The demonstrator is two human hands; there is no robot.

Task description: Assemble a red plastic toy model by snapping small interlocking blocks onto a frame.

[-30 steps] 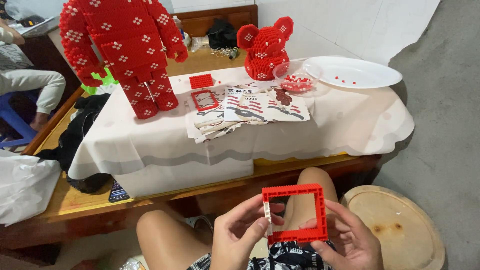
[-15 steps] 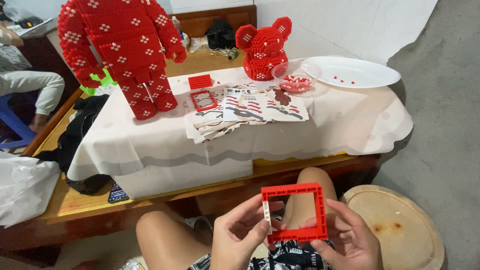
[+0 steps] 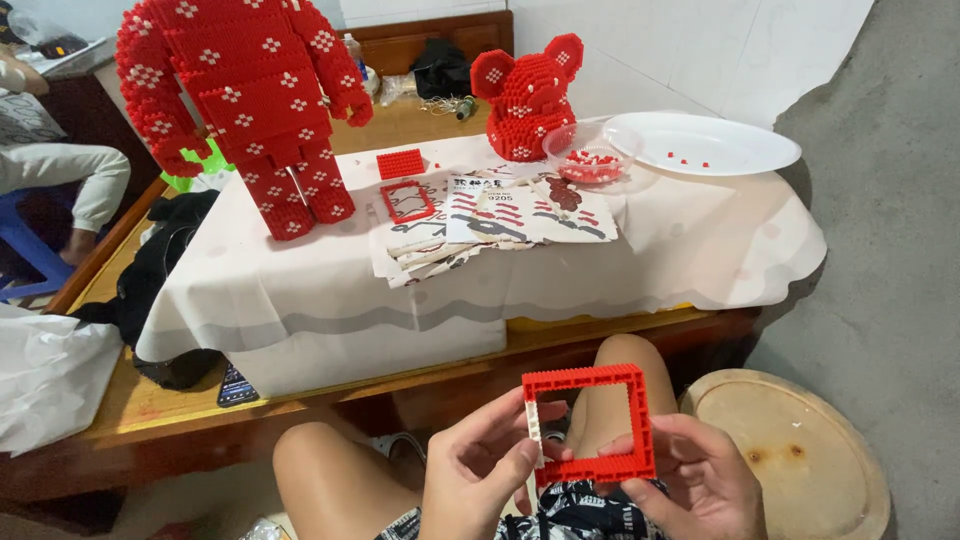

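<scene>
Far left: a seated person's sleeve and knee (image 3: 70,175) at the upper left edge, apart from the work.
Upper left: tall red brick figure (image 3: 250,100) with white cross marks, standing on the table (image 3: 300,290) under a pale cloth.
Upper middle: a flat red plate (image 3: 400,163), a small red frame (image 3: 407,201) and printed instruction sheets (image 3: 500,215); behind them a red brick bear head (image 3: 528,95).
Upper right: clear bowl of red pieces (image 3: 590,155), white plate (image 3: 715,145).
Change: almost none over the last second; the square red brick frame (image 3: 590,420) sits as before, low in the frame above the knees.
Frame look: open square, thin studded walls, one short white strip on its left side.
Left hand (image 3: 480,470): grasping the frame's left edge, thumb by the white strip.
Right hand (image 3: 690,485): grasping the lower right corner.
Lower right: round wooden stool top (image 3: 800,450).
</scene>
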